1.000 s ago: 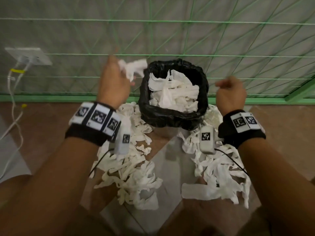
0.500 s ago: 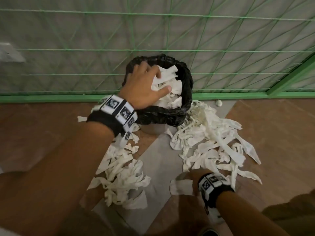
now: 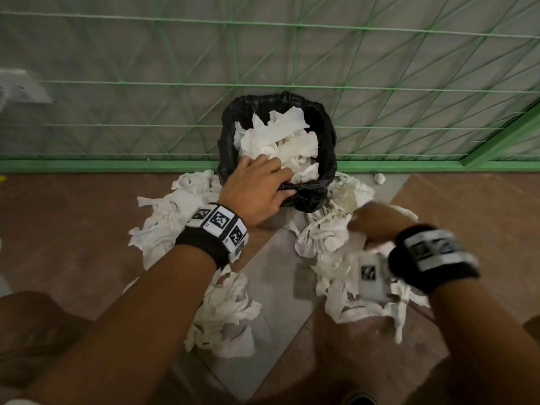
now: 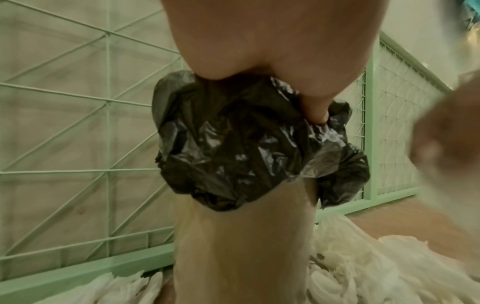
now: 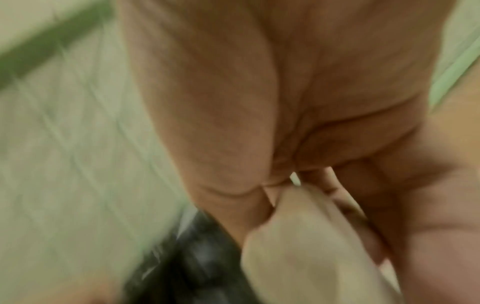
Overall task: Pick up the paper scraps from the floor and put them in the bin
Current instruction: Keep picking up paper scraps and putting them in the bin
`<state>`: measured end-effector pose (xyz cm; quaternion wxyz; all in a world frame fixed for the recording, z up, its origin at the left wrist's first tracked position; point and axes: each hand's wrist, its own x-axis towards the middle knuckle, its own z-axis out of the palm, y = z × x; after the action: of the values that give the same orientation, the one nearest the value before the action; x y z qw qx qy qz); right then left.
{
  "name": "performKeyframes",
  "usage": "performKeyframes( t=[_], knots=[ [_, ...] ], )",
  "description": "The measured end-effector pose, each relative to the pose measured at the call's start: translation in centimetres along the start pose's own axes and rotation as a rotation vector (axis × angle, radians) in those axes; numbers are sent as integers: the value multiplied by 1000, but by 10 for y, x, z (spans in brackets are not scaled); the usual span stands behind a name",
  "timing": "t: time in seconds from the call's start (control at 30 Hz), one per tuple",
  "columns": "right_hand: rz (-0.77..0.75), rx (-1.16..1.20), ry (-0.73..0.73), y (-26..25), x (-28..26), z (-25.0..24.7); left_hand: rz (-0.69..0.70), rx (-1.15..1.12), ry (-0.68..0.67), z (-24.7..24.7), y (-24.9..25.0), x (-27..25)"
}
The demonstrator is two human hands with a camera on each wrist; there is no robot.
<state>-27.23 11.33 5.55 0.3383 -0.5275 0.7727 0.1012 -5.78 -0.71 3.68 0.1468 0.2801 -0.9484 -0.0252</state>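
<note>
A small bin [image 3: 327,159] lined with a black bag stands against the fence, heaped with white paper scraps [image 3: 277,138]. My left hand [image 3: 254,185] grips its near rim, fingers inside and thumb on the bag. The left wrist view shows that thumb [image 4: 317,111] pressing into the crinkled bag [image 4: 233,154]. My right hand [image 3: 377,220] is blurred, low and right of the bin, over the right scrap pile [image 3: 344,276]. In the right wrist view its curled fingers [image 5: 285,123] hold a white paper scrap [image 5: 306,246] close to the bag [image 5: 194,257]. More scraps [image 3: 172,217] lie left of the bin.
A green wire fence [image 3: 233,68] with a green base rail [image 3: 117,165] runs right behind the bin. A white wall socket [image 3: 20,86] sits far left. The floor is brown with a grey strip [image 3: 271,287]. One stray scrap [image 3: 379,178] lies by the rail.
My left hand drew back from the paper in the bin and now holds the near rim. My right hand rose from the floor in front and moved toward the bin with a scrap.
</note>
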Motion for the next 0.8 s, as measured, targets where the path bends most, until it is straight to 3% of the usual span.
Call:
performKeyframes(
  t=[0.03,0.17,0.27,0.37,0.43,0.47,0.53,0.67,0.73,0.8],
  knots=[
    [43,127,130,-5,-12,-28,-23,2,17,1,2,0],
    [-152,371,723,-39,-63,-132,-124,-22,85,-1,11,-1],
    [-396,606,900,-76,-61,-168,-213,-105,189,-8,8,-15],
    [-377,444,1029,-106,-26,-174,-427,-201,444,-9,-10,-40],
    [-343,388,1070,-122,-3,-164,-639,-216,502,1,-28,-61],
    [-354,405,1041,-129,6,-155,-730,-199,458,8,-38,-72],
    [-369,425,893,-136,22,-134,-851,-131,249,26,-55,-96],
    [-435,197,498,-137,39,-98,-1008,-188,-392,72,-70,-135],
    [-487,175,547,-129,38,-92,-1054,-261,-601,91,-73,-145],
    [-487,391,780,-109,36,-92,-1025,-252,-661,102,-74,-146]
  ],
)
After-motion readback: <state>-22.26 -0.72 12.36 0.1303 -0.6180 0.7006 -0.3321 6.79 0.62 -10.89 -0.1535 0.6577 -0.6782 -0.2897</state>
